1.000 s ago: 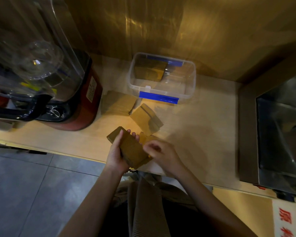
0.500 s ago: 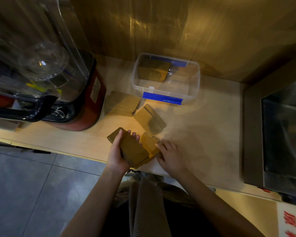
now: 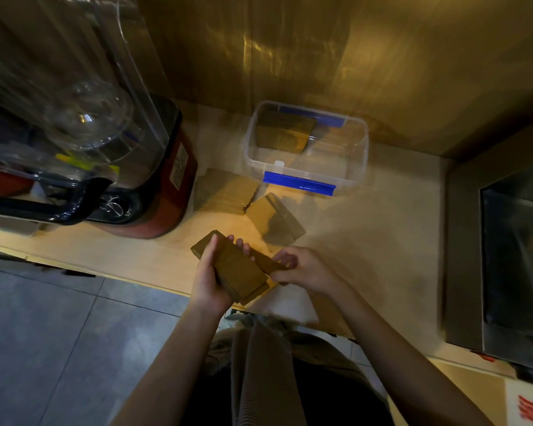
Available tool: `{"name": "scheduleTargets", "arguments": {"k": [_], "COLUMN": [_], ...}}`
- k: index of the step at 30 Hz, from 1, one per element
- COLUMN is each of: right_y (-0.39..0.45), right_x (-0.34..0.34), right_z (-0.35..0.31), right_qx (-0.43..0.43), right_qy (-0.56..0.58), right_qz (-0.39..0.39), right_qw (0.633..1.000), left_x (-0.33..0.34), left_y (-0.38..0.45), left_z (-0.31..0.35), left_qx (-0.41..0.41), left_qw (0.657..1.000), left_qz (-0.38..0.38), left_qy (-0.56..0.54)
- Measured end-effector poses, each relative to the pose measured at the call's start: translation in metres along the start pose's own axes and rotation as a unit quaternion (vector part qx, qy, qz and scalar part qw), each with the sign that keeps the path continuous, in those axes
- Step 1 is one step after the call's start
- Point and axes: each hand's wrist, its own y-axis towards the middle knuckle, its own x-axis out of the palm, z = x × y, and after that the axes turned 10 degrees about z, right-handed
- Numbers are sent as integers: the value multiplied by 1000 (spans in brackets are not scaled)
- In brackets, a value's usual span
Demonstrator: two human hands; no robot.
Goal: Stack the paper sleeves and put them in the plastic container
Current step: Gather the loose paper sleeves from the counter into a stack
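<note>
Head view, left hand (image 3: 209, 279) clasping stack of brown paper sleeves (image 3: 239, 269), right hand (image 3: 305, 268) pinching single sleeve (image 3: 270, 262) against it, clear plastic container (image 3: 305, 149) beyond, partly filled.

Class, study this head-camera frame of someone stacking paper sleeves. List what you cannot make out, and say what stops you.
- Sleeve count in the held stack: head view, left hand covers one side.
- What the right hand pinches: its fingers hide it.
- Depth of the stack in the plastic container: seen from above only.
- Label text on the blender: too small, blurred.
- Steel appliance: cut off by the right edge.
</note>
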Motion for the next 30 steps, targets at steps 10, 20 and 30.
{"name": "scheduleTargets", "arguments": {"k": [10, 20, 30], "right_y": [24, 44, 46], "right_x": [-10, 36, 36], "right_z": [-13, 9, 6], "right_qx": [-96, -108, -85], "right_qy": [-129, -323, -310], "right_qz": [165, 221, 225], "right_qw": [973, 914, 920], "left_x": [2, 8, 7], "left_y": [5, 10, 17], "left_z": [12, 19, 19], "left_qx": [12, 13, 0], "left_qw": [1000, 999, 1000], "left_qz": [17, 36, 24], "left_qy": [-15, -13, -4]}}
